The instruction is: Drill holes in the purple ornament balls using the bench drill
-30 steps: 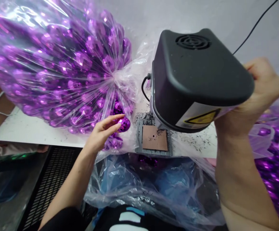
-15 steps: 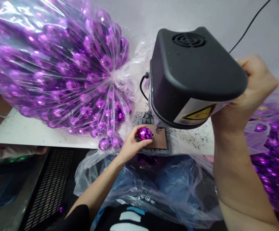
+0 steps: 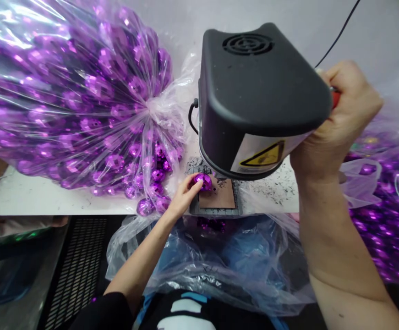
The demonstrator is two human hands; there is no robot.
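My left hand (image 3: 184, 196) pinches a shiny purple faceted ball (image 3: 204, 182) between thumb and fingers. The ball is over the back left part of a brown square pad (image 3: 217, 196) on a grey base plate. Above it stands a black machine head (image 3: 264, 91) with a round vent and a yellow warning label. My right hand (image 3: 345, 110) is wrapped round a handle at the machine's right side, where a bit of red shows. Most of that handle is hidden by the hand and the housing. The machine's working tip is largely hidden too.
A big clear bag (image 3: 75, 101) full of purple balls lies on the white table (image 3: 58, 199) at left. Another bag of purple balls (image 3: 388, 220) is at right. Dark flakes litter the table (image 3: 278, 190). An open clear plastic bag (image 3: 213, 275) hangs below the front edge.
The view has shifted, so the machine appears farther left. My left hand has moved the ball slightly back over the pad. More of the red handle shows by my right hand.
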